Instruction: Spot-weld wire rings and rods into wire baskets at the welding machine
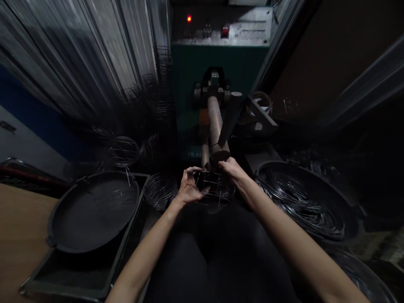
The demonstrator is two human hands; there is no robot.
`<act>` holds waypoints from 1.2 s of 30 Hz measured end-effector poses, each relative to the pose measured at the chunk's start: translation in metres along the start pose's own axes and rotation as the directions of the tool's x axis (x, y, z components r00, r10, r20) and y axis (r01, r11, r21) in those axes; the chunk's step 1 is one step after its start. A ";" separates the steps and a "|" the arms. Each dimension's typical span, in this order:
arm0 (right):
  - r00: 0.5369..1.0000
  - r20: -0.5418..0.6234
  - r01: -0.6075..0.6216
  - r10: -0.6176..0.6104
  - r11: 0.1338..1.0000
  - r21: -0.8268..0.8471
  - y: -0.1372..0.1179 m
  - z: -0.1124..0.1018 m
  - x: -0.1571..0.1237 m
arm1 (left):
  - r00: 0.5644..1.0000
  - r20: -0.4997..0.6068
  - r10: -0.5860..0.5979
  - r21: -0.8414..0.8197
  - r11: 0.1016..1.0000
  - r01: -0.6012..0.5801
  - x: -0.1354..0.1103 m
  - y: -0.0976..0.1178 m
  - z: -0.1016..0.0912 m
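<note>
A small wire rack (218, 182) with crossing wires is under the end of the machine's lower arm, in front of my lap. My left hand (190, 187) grips its left edge, thumb below and fingers above. Close to the electrode tip (206, 166), my right hand (232, 169) is closed at the rack's upper right side; its fingertips are partly hidden by the thick metal cylinder (217, 126). Dim light hides exactly where the rack's wires touch the tip.
The green machine (189, 63) has a lit red lamp (189, 18). At left, a black pan (94, 210) rests on a tray (75, 273); wire rings (160, 190) lie beside it. At right, another pan (260, 168) holds coiled wire rings (303, 210).
</note>
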State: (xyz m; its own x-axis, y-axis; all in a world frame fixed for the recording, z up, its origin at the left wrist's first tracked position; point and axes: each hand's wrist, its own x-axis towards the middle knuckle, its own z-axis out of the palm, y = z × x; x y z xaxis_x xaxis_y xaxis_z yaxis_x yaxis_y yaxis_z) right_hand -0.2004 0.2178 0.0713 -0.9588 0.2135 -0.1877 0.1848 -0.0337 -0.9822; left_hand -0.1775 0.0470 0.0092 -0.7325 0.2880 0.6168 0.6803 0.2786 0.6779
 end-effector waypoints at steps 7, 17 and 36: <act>0.996 -0.036 -0.076 0.084 0.982 0.176 0.000 0.002 -0.005 | 0.997 0.010 0.077 -0.011 0.997 -0.077 0.001 -0.004 -0.001; 0.994 0.074 -0.095 0.077 0.954 0.285 -0.004 -0.014 -0.007 | 0.993 -0.046 0.111 0.024 0.994 -0.110 -0.001 -0.002 -0.005; 0.997 0.038 -0.066 0.062 0.990 0.122 -0.006 0.013 -0.001 | 0.997 -0.079 0.013 0.108 0.994 -0.004 -0.005 -0.020 -0.024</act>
State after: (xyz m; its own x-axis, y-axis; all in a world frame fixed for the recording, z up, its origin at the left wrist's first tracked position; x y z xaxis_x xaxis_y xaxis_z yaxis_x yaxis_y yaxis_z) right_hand -0.2031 0.2049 0.0773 -0.9528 0.1740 -0.2487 0.2205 -0.1664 -0.9611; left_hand -0.1879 0.0183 0.0024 -0.7234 0.2180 0.6551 0.6818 0.3750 0.6281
